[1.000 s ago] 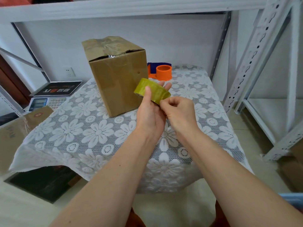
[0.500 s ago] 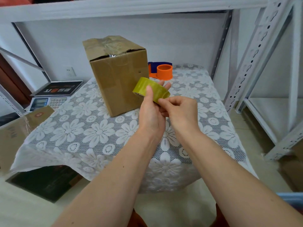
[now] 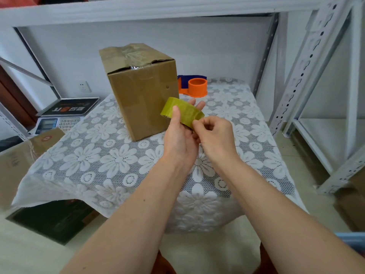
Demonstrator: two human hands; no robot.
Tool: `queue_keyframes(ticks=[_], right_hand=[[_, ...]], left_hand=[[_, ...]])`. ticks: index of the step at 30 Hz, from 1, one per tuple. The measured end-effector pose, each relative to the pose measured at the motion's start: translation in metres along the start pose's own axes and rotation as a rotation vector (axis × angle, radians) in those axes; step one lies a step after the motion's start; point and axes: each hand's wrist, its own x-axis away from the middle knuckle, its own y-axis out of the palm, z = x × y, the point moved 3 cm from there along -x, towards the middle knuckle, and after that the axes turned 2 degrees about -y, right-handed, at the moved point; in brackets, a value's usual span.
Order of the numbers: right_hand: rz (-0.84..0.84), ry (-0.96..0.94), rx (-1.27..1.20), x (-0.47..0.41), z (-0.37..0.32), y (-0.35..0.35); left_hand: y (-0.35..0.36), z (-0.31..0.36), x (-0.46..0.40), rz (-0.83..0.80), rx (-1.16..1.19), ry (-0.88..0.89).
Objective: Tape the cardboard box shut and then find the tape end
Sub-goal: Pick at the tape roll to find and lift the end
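Left hand point(image 3: 180, 143) grips the tape roll point(image 3: 182, 111) – right hand point(image 3: 215, 135) pinches its rim – beside the cardboard box point(image 3: 142, 91)

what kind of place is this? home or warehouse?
Probably a small packing or shipping corner: white slotted-steel shelving, a digital weighing scale on the left, and a taped brown cardboard box on the lace-covered table.

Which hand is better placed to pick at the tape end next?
Right hand: its fingertips already touch the edge of the tape roll, while the left hand is busy holding the roll.
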Motion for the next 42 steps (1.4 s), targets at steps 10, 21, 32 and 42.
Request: queue_keyframes(ticks=[10,21,32,42], right_hand=[[0.126,0.129,-0.277,0.003,-0.002,0.000],[0.042,0.133,-0.166,0.000,-0.002,0.000],[0.023,0.055,-0.212,-0.001,0.003,0.001],[-0.037,0.069,-0.371,0.005,0.003,0.004]], left_hand=[[0.004,0.003,0.000,0.041,-0.044,0.027],[0.004,0.000,0.002,0.048,-0.178,0.097],[0.003,0.005,-0.001,0.035,-0.047,0.028],[-0.004,0.014,-0.002,0.090,-0.033,-0.043]])
